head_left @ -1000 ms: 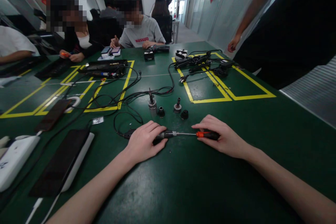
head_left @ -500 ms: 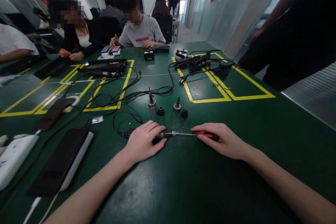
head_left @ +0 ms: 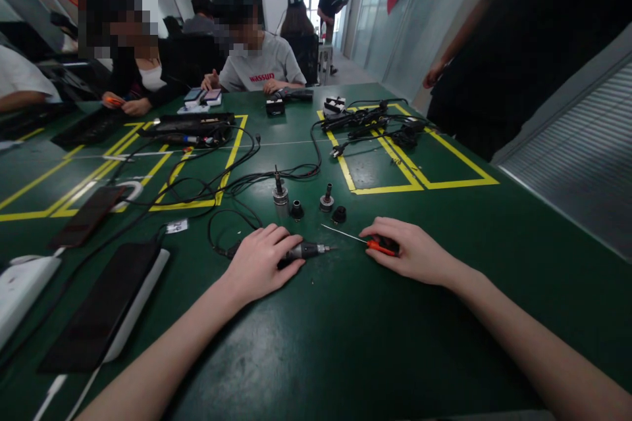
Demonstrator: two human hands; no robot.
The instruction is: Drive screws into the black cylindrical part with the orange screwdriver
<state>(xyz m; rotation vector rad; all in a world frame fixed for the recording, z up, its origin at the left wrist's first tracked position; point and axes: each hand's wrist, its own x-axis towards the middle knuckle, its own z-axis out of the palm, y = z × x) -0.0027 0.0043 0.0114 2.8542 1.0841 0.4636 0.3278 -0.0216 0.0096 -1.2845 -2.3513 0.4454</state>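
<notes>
My left hand [head_left: 264,260] is wrapped over a slim black corded handpiece [head_left: 309,250], which looks like a rotary tool, lying on the green table. Its narrow metal tip points right. My right hand [head_left: 407,247] grips a screwdriver [head_left: 381,248] by its red and black handle. The thin shaft slants up and left, apart from the handpiece tip. Just beyond my hands stand a metal cylindrical part with a thin spindle [head_left: 280,194] and a shorter metal part with a dark stem [head_left: 326,198]. Beside them sit two small black caps, one left [head_left: 297,210], one right [head_left: 339,214].
Cables [head_left: 261,174] run across the table behind the parts. To the left lie a large dark phone [head_left: 103,302], a smaller phone [head_left: 87,216] and a white power strip [head_left: 27,286]. More corded tools [head_left: 365,120] lie at yellow tape. Co-workers sit opposite; a person [head_left: 523,46] stands at right.
The screwdriver's tip has come away from the handpiece tip and swung up. My left hand still grips the handpiece. The whole view has shifted slightly.
</notes>
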